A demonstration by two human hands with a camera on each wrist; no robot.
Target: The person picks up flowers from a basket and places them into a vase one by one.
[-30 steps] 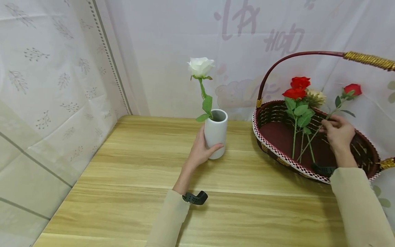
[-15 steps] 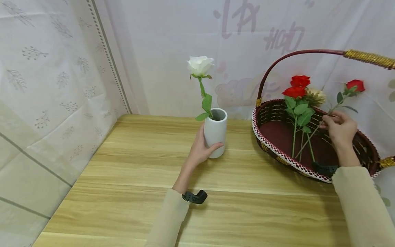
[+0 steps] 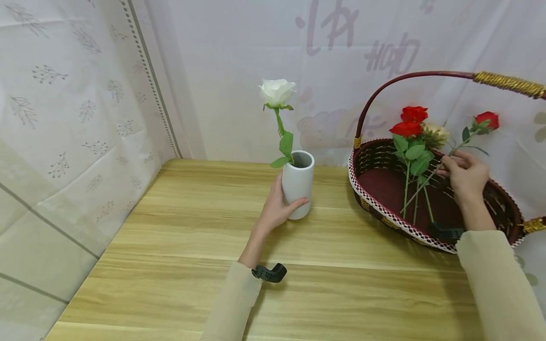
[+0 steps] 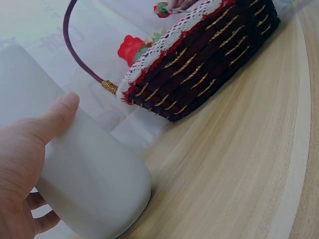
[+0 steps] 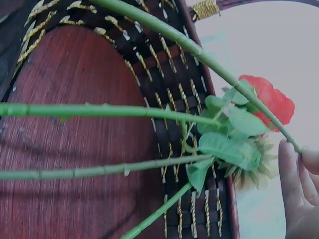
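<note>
In the head view my left hand [image 3: 275,203] grips a white cylindrical vase [image 3: 297,187], its thumb across the front. A white rose [image 3: 277,93] leans left out of the vase's mouth. The left wrist view shows the vase [image 4: 97,174] standing on the wooden table. Over the basket, my right hand [image 3: 469,177] pinches the stem of a red rose [image 3: 487,120] between thumb and fingers; its bloom points up and right. Two bright red roses [image 3: 408,121] and a cream flower [image 3: 435,134] lean on the basket's back wall, their stems [image 5: 99,110] reaching down to its floor.
The dark woven basket [image 3: 375,210] has a white-and-red trimmed rim and a tall arched handle [image 3: 431,73] wrapped in gold. It stands at the right of the wooden table [image 3: 192,284]. Printed curtains [image 3: 222,85] hang behind and to the left.
My right hand has shifted slightly up, then left, with the red rose; the lower end of its stem has swung left across the other stems. The left hand and vase have stayed put.
</note>
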